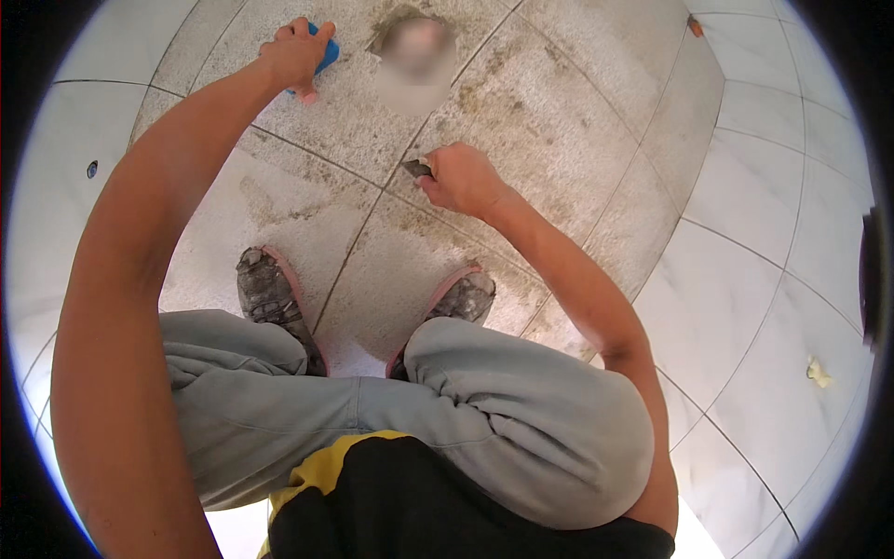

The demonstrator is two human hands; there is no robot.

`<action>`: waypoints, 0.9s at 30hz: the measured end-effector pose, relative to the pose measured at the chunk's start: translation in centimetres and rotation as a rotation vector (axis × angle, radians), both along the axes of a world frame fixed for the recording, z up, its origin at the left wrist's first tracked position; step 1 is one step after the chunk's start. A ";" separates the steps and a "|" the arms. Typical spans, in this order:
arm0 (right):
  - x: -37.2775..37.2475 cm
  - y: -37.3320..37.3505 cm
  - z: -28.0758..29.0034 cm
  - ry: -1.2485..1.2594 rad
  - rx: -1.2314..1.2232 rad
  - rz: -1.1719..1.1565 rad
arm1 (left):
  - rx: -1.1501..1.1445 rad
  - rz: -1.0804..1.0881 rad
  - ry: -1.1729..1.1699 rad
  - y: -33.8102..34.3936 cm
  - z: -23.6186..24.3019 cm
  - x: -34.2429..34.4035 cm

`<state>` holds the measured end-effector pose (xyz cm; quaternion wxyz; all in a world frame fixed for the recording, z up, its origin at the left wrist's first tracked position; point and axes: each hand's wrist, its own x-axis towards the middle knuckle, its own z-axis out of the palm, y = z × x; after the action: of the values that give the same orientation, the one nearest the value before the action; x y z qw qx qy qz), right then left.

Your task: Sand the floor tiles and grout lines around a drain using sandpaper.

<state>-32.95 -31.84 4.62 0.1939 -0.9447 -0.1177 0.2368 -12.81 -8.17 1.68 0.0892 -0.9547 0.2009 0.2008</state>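
Observation:
My left hand (296, 58) is on the tiled floor at the upper left, its fingers closed round a blue object (328, 54). Most of that object hides under the palm, so its kind cannot be made out. Nearer the middle, my right hand (462, 177) grips a small dark scraper-like blade (416, 169). Its tip points left, close to a joint between the floor tiles. Brown dirt and pale dusty residue cover the floor tiles (559, 130) around both hands.
A blurred round spot, perhaps an opening (416, 47), lies in the floor ahead. White marbled wall tiles (736, 186) rise on the right, with a pale yellow scrap (819, 373) on them. My dirty shoes (270, 289) stand between my hands and my bent knees. A small orange-red bit (696, 27) sits in the far right corner.

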 end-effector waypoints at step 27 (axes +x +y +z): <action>-1.1 -1.2 -1.3 -0.373 -0.068 0.563 | -0.016 -0.059 -0.104 1.3 -2.8 0.2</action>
<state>-34.08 -33.03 3.34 0.0644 -0.9081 -0.3995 0.1078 -12.58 -6.91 -1.09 0.0978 -0.9582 0.2254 0.1465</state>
